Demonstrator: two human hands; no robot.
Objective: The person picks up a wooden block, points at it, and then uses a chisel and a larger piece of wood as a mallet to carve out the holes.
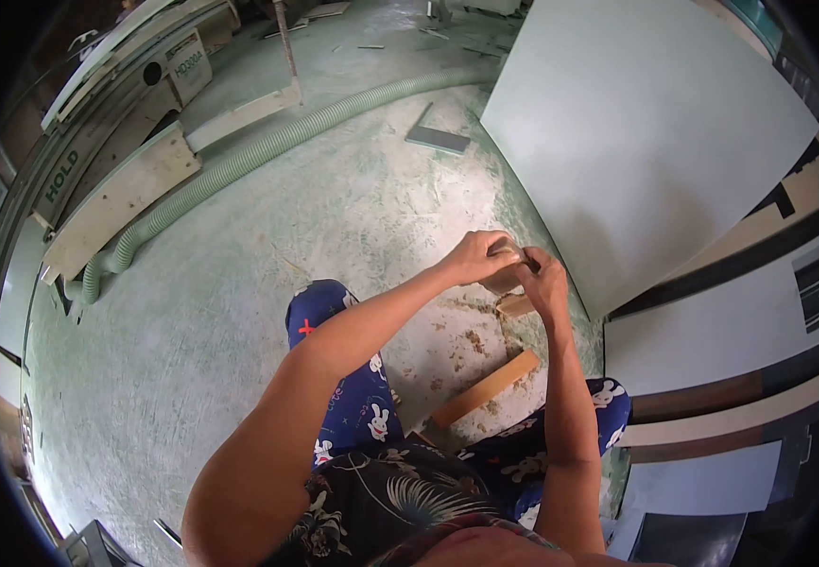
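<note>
Patterned shirt (428,491) closest to the lens, knees in blue trousers (334,416) spread either side of the work spot. Both hands full: left hand (474,257) is wrapped over a small brown piece (501,280), right hand (546,282) pinches it from the other side. Grip is narrow, fingers curled right onto it. The piece sits between the two hands, above the floor, ahead of my lap and right of centre. Looks like wood, but fingers cover too much to be sure; its long axis I can't call for certain, the bare part seems to slant from low left up toward the right fingertips. Key relation: a short wooden block (515,305) shows just my side of the held piece, right hand nearer to it than left; can't tell whether piece and block touch. Closer in, an orange-brown bar (487,387) lies on the floor between my knees, long axis running from near my lap up and right, roughly toward the right wrist. Again right hand is the nearer one. Crumbly brown debris (473,342) lies left of the block. Clearance is tight on the right: big pale panel (655,142) has its edge near my right knuckles. Left side has open concrete floor (173,350).
</note>
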